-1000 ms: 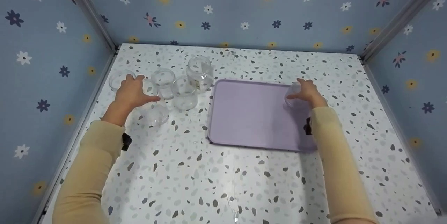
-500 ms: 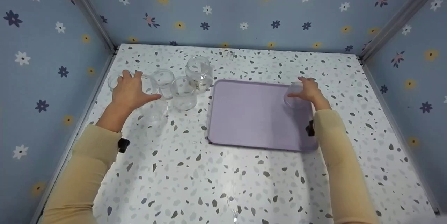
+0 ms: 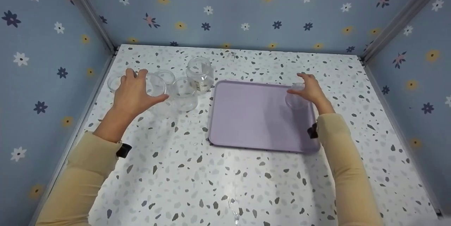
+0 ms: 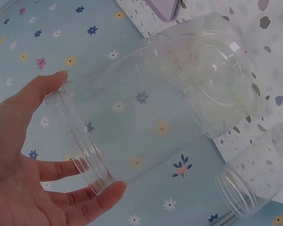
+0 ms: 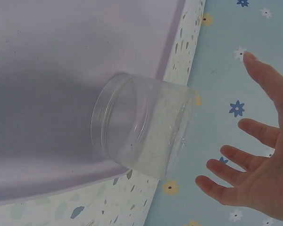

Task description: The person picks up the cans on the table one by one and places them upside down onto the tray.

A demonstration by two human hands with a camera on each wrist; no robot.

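Observation:
My left hand point(image 3: 131, 93) grips a clear plastic jar point(image 4: 132, 113) by its threaded rim, thumb on one side and fingers on the other. It is held over the left side of the table, among the other jars. On the right end of the lilac tray point(image 3: 260, 120) stands another clear jar point(image 5: 141, 127), mouth down by its threaded end. My right hand point(image 5: 269, 165) is apart from that jar, its fingers spread and nothing between them. In the head view the hand hovers above the tray's far right corner, overlapping the jar's top.
Several more clear jars stand at the left: a larger one with a label point(image 3: 199, 74), one in front of it point(image 3: 185, 95), and others partly hidden behind my left hand. Flowered blue walls point(image 3: 243, 11) enclose the speckled white table point(image 3: 183, 183) at the back and sides.
My left hand has raised the jar and shifted it slightly right. The right hand has let go of the jar on the tray and moved up off it.

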